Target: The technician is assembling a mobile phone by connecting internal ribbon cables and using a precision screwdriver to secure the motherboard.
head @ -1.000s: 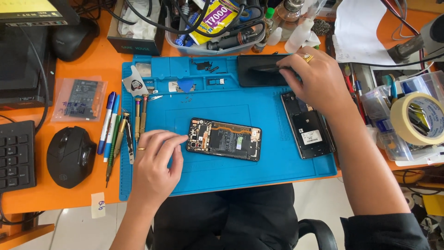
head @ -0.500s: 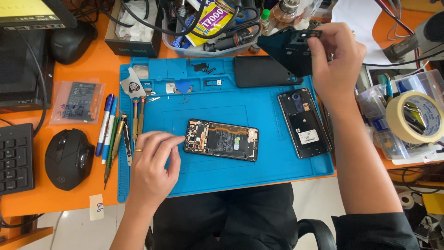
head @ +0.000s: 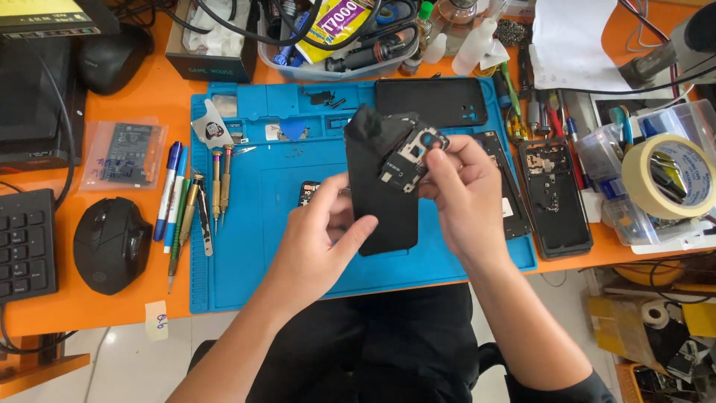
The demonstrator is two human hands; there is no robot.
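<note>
Over the middle of a blue mat [head: 246,261], both hands lift a black phone cover [head: 382,213]. The left hand [head: 317,239], at seven o'clock of it, grasps its lower edge. The right hand [head: 466,198], at three o'clock, pinches a small camera bracket [head: 409,158] against its top.

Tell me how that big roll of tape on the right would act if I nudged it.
The tape roll leans tilted on a clear plastic box, so a nudge would probably slide it off. Its round shape suggests it may roll across the orange desk. It looks light for its size, being a hollow ring.
</note>
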